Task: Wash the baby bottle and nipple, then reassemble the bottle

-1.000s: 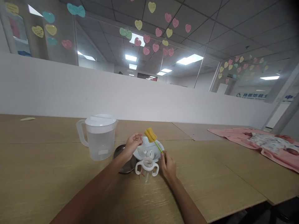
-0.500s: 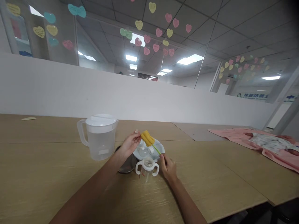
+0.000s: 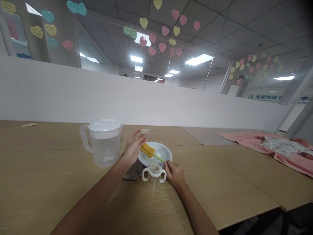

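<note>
My left hand (image 3: 134, 146) is closed around a small translucent piece with a round, flared rim (image 3: 144, 131), held rim up; it resembles a bottle nipple, though its lower part is hidden by fingers. My right hand (image 3: 174, 173) grips the thin green handle of a yellow sponge brush (image 3: 148, 150). The sponge head lies just under my left fingers, over the white bowl (image 3: 167, 153); whether it touches them I cannot tell. Clear pieces in the bowl are hard to make out. In front, a lidless clear baby bottle (image 3: 154, 178) with two white handles stands upright.
A lidded translucent pitcher (image 3: 105, 147) holding clear liquid stands left of the bowl. Partly behind my left forearm sits a dark round dish (image 3: 134, 171). A baby-like figure (image 3: 286, 147) in patterned clothing lies on a pink cloth (image 3: 241, 138) at far right. A white wall closes off the back.
My left hand has turned and shifted left, raising the rimmed piece into view. The sponge head has moved down and left, uncovering more of the bowl. The bottle stays put.
</note>
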Action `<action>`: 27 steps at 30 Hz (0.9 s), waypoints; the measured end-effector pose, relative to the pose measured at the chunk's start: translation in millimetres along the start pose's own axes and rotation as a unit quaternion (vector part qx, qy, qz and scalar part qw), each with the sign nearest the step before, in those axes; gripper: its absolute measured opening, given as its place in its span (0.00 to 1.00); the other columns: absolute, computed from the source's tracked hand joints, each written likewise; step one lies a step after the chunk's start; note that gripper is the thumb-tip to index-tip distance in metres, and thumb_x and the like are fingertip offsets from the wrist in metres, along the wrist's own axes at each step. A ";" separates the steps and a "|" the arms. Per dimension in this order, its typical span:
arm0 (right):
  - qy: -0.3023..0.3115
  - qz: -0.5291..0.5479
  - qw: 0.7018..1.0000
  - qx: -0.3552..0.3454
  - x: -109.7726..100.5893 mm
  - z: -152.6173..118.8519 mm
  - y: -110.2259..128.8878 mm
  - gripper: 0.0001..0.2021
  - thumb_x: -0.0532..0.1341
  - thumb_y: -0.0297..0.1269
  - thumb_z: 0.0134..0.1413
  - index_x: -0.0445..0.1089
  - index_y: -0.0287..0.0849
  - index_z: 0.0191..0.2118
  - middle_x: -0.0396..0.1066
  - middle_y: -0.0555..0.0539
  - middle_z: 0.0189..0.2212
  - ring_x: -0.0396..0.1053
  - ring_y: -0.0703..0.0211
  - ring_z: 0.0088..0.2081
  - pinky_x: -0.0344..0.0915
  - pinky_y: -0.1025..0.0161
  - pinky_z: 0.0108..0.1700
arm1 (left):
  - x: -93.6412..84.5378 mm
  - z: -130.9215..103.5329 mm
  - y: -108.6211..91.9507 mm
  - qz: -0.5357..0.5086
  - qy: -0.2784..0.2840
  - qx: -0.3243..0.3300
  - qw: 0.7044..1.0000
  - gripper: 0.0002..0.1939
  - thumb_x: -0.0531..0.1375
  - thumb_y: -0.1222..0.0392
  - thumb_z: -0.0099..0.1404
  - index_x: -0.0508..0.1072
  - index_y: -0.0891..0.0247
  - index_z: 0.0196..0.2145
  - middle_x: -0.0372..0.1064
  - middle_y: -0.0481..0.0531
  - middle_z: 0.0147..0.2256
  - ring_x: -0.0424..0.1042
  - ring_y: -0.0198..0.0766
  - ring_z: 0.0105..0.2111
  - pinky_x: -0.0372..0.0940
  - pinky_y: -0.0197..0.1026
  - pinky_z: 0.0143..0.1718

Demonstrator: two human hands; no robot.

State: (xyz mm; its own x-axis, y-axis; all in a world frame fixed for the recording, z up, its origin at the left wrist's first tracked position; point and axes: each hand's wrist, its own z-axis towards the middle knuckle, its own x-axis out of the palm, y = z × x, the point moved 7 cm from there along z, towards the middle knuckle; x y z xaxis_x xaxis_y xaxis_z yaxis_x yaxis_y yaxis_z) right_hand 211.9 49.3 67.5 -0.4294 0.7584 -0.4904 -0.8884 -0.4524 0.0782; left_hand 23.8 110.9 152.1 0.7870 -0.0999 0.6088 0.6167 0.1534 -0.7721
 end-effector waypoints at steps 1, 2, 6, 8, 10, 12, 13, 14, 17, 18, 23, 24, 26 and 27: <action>-0.007 -0.003 1.000 0.004 -0.8 -0.1 -0.5 0.18 0.49 0.38 0.62 0.68 0.39 0.25 0.65 0.51 0.14 0.60 0.68 0.17 0.50 0.69 0.23 | 1.8 -0.6 -3.4 -0.004 0.007 0.007 1.000 0.21 0.66 0.68 0.50 0.65 0.63 0.42 0.74 0.49 0.34 0.73 0.30 0.31 0.67 0.32 0.36; -0.018 -0.005 1.000 0.011 -2.3 -0.4 -1.6 0.17 0.49 0.37 0.62 0.68 0.39 0.26 0.65 0.51 0.15 0.61 0.68 0.17 0.51 0.69 0.23 | 2.9 -1.1 -7.4 0.000 0.011 0.018 1.000 0.22 0.66 0.67 0.51 0.64 0.62 0.43 0.74 0.51 0.36 0.73 0.31 0.32 0.67 0.34 0.37; -0.085 -0.006 0.995 0.049 -12.4 -4.4 -8.7 0.15 0.49 0.37 0.63 0.70 0.38 0.31 0.67 0.50 0.17 0.63 0.66 0.18 0.55 0.69 0.24 | 3.4 -1.7 -23.6 0.108 0.011 0.090 0.990 0.25 0.67 0.60 0.51 0.63 0.62 0.45 0.74 0.53 0.36 0.72 0.32 0.29 0.68 0.35 0.30; -0.114 -0.009 0.992 0.060 -16.0 -7.4 -11.2 0.15 0.48 0.36 0.63 0.69 0.38 0.33 0.69 0.49 0.18 0.65 0.65 0.19 0.57 0.69 0.25 | 5.2 -1.3 -25.5 0.177 0.030 0.121 0.976 0.26 0.67 0.57 0.50 0.63 0.62 0.45 0.74 0.52 0.34 0.72 0.33 0.28 0.67 0.33 0.25; -0.132 -0.014 0.990 0.049 -17.0 -9.6 -10.4 0.14 0.48 0.36 0.63 0.69 0.38 0.35 0.70 0.47 0.21 0.66 0.64 0.21 0.60 0.68 0.27 | 8.3 -1.2 -23.0 0.247 0.058 0.148 0.956 0.25 0.66 0.55 0.50 0.65 0.62 0.44 0.73 0.52 0.33 0.73 0.35 0.28 0.65 0.32 0.21; -0.137 -0.024 0.990 0.034 -15.2 -10.5 -8.7 0.13 0.48 0.35 0.63 0.69 0.38 0.37 0.72 0.46 0.23 0.67 0.64 0.22 0.61 0.68 0.27 | 12.1 -2.0 -19.5 0.310 0.085 0.172 0.931 0.23 0.65 0.55 0.52 0.66 0.62 0.44 0.73 0.52 0.32 0.74 0.36 0.28 0.65 0.32 0.20; -0.135 -0.031 0.990 0.034 -13.6 -10.5 -8.8 0.13 0.48 0.35 0.63 0.69 0.38 0.37 0.72 0.46 0.23 0.67 0.64 0.22 0.61 0.68 0.27 | 13.5 -2.6 -19.0 0.337 0.092 0.184 0.919 0.21 0.64 0.55 0.53 0.67 0.62 0.44 0.74 0.51 0.32 0.74 0.36 0.28 0.66 0.32 0.22; -0.131 -0.040 0.990 0.042 -11.9 -10.3 -9.9 0.14 0.48 0.36 0.63 0.69 0.38 0.38 0.72 0.46 0.23 0.67 0.64 0.22 0.60 0.68 0.27 | 14.2 -3.2 -20.2 0.363 0.095 0.197 0.906 0.20 0.63 0.56 0.54 0.67 0.61 0.44 0.74 0.51 0.32 0.74 0.37 0.28 0.67 0.33 0.23; -0.120 -0.068 0.987 0.086 -8.8 -9.2 -16.4 0.16 0.47 0.38 0.64 0.70 0.38 0.38 0.72 0.46 0.25 0.66 0.65 0.22 0.57 0.68 0.25 | 12.5 -3.0 -30.1 0.470 0.085 0.229 0.848 0.18 0.61 0.59 0.57 0.67 0.60 0.46 0.75 0.50 0.32 0.75 0.37 0.30 0.69 0.35 0.31; -0.117 -0.070 0.986 0.101 -8.3 -8.9 -18.5 0.16 0.47 0.39 0.65 0.70 0.38 0.38 0.72 0.46 0.25 0.66 0.65 0.22 0.56 0.68 0.25 | 10.6 -1.7 -33.6 0.522 0.079 0.232 0.817 0.18 0.60 0.61 0.58 0.68 0.59 0.47 0.75 0.50 0.33 0.76 0.37 0.31 0.68 0.36 0.33; -0.091 -0.044 0.988 0.118 -6.4 -6.0 -20.2 0.18 0.46 0.41 0.65 0.71 0.38 0.37 0.71 0.46 0.26 0.66 0.64 0.25 0.56 0.68 0.27 | -6.9 10.3 -36.4 0.745 0.074 0.198 0.633 0.19 0.55 0.65 0.61 0.68 0.60 0.51 0.76 0.53 0.36 0.75 0.43 0.37 0.66 0.39 0.38; -0.088 -0.041 0.989 0.115 -6.3 -5.5 -19.4 0.18 0.46 0.41 0.65 0.71 0.37 0.37 0.71 0.46 0.26 0.66 0.64 0.25 0.57 0.68 0.28 | -11.3 13.0 -34.3 0.763 0.076 0.187 0.614 0.20 0.54 0.66 0.61 0.68 0.61 0.52 0.76 0.54 0.36 0.74 0.44 0.38 0.65 0.40 0.38; -0.084 -0.035 0.990 0.111 -6.3 -4.7 -17.9 0.19 0.46 0.41 0.65 0.71 0.37 0.36 0.70 0.47 0.25 0.66 0.64 0.26 0.57 0.68 0.29 | -20.9 18.6 -29.7 0.773 0.075 0.161 0.609 0.21 0.54 0.68 0.59 0.69 0.62 0.51 0.76 0.56 0.35 0.73 0.45 0.39 0.64 0.42 0.40; -0.082 -0.032 0.990 0.111 -6.3 -4.4 -17.5 0.19 0.46 0.41 0.65 0.71 0.37 0.36 0.70 0.47 0.25 0.66 0.64 0.26 0.58 0.68 0.29 | -25.8 21.4 -27.7 0.767 0.072 0.150 0.620 0.22 0.55 0.69 0.57 0.70 0.62 0.50 0.75 0.57 0.35 0.73 0.46 0.39 0.63 0.42 0.41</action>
State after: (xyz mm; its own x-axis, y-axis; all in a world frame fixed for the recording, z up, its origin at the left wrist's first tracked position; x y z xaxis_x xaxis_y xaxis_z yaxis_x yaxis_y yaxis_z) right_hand 230.8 50.4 65.4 -0.3761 0.8561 -0.3545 -0.9203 -0.3008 0.2501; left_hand -13.9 130.3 161.7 0.4496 0.3055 -0.8393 -0.8728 0.3501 -0.3401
